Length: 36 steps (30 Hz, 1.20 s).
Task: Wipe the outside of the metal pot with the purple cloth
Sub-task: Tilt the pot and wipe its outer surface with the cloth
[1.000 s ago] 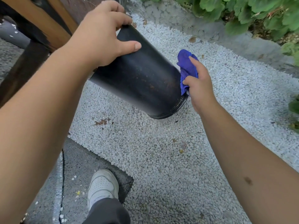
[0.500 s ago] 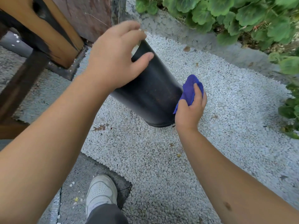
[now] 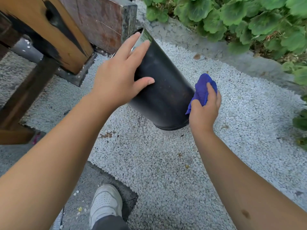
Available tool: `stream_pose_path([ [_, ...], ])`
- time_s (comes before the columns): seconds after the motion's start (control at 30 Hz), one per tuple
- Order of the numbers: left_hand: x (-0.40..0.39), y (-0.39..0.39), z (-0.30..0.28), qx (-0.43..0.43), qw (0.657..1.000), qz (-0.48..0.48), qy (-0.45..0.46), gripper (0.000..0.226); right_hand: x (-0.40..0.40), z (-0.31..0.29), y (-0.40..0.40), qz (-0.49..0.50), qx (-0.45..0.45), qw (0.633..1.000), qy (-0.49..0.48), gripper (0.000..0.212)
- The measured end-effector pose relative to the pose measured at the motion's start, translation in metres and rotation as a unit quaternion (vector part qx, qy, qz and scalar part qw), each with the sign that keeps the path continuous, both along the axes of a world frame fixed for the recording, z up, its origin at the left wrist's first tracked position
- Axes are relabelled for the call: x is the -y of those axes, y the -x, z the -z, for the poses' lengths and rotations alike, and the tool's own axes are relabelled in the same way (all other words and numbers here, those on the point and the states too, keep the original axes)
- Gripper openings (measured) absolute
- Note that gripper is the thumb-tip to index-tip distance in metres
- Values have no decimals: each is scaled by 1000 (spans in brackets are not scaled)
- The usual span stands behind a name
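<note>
A tall black metal pot [image 3: 163, 90] stands tilted on white gravel, its shiny open rim leaning away toward the upper left and its base on the stones. My left hand [image 3: 121, 77] rests on the pot's upper wall near the rim, fingers spread and nearly straight, thumb lying across the side. My right hand [image 3: 205, 108] grips a bunched purple cloth [image 3: 203, 90] and presses it against the pot's lower right side, close to the base.
White gravel [image 3: 166, 163] covers the ground around the pot. A wooden bench leg [image 3: 54, 32] and a brown stone block [image 3: 103, 19] stand behind on the left. Green leafy plants [image 3: 249, 19] border the concrete edge at the right. My white shoe [image 3: 105, 203] is below.
My right hand has slid the cloth down the pot's right side toward the base. The pot has tipped more upright, and my left hand's fingers have flattened on its wall.
</note>
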<state>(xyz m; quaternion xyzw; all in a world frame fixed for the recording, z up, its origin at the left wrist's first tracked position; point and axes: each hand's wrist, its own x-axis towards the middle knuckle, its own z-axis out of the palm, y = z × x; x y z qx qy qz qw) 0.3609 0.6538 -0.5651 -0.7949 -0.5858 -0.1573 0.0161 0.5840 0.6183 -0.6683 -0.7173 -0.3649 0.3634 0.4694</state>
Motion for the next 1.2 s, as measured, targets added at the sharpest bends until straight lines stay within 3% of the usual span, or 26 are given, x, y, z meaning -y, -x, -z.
stream_pose_path([
  [0.47, -21, -15, -10, -12, 1000, -22, 14, 76, 31, 13, 27, 12, 42, 996, -75, 68],
  [0.63, -13, 8, -3, 117, 990, 75, -13, 66, 22, 11, 11, 14, 16, 998, -65, 69],
  [0.8, 13, 21, 10, 128, 984, -20, 118, 76, 4, 7, -9, -20, 32, 999, -19, 71],
  [0.97, -1, 24, -2, 180, 975, -55, 115, 68, -15, -6, -13, -52, 69, 996, -15, 69],
  [1.1, -13, 27, 4, 131, 981, -90, 116, 80, -36, -12, -16, -110, 70, 991, 26, 68],
  [1.2, -13, 26, 14, 34, 994, -61, 83, 88, -38, -11, -14, -153, 76, 985, 3, 69],
])
